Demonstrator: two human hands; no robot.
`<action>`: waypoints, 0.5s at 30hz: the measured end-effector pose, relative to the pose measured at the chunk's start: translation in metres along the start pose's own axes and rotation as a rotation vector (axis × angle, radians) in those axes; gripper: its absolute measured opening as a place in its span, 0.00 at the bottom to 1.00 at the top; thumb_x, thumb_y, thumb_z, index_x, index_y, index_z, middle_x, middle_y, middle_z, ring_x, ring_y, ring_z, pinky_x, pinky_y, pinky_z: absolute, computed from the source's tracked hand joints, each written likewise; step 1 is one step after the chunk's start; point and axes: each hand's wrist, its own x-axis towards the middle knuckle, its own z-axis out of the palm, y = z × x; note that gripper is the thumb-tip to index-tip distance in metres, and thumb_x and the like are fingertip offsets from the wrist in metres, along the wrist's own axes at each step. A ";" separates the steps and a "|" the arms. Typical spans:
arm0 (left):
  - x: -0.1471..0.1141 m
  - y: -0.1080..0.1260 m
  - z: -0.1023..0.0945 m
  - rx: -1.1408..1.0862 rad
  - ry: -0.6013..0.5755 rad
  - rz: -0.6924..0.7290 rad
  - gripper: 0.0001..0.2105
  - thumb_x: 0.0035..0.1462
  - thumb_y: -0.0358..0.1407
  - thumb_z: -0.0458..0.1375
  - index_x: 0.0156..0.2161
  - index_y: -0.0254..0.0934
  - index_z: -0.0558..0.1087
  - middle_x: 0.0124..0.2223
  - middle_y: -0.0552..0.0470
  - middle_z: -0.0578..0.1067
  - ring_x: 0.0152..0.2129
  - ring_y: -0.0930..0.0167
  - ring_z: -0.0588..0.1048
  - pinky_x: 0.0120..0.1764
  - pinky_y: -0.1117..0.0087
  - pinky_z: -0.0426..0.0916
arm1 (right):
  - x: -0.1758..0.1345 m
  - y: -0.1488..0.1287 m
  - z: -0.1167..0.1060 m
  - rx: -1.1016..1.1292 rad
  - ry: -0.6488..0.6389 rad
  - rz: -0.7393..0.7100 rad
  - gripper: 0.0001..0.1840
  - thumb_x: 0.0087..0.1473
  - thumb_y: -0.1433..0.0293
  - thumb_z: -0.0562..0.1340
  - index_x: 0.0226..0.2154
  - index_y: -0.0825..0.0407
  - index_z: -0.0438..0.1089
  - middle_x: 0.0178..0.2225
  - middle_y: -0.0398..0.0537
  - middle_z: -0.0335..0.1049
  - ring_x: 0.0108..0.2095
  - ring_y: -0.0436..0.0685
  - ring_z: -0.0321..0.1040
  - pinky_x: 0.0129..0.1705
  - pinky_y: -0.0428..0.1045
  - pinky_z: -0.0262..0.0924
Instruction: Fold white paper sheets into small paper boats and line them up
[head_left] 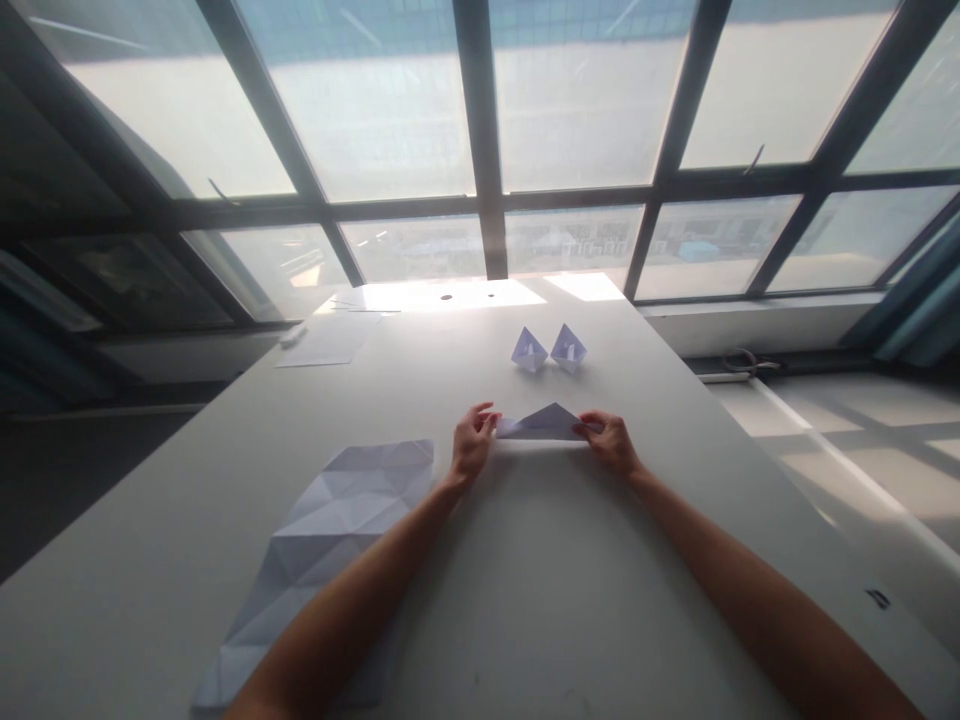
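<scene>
The left hand (471, 445) and the right hand (611, 440) are pinching the two ends of a folded paper boat (541, 424), fingers closed on its tips, holding it low over the middle of the white table (525, 580); judging by the flat shape, they are pulling it open, which is calling for an even outward pull; two finished paper boats (549, 348) are standing beyond, a creased sheet (330, 540) lying to the left; the fingertips under the paper are hiding, so the grip's depth is unclear.
</scene>
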 end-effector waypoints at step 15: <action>-0.010 0.020 0.000 0.252 -0.122 0.029 0.07 0.49 0.37 0.61 0.31 0.35 0.76 0.29 0.52 0.77 0.25 0.71 0.73 0.30 0.72 0.66 | 0.002 -0.002 -0.002 -0.026 -0.030 -0.010 0.14 0.50 0.58 0.65 0.31 0.53 0.75 0.32 0.50 0.77 0.35 0.61 0.73 0.41 0.53 0.66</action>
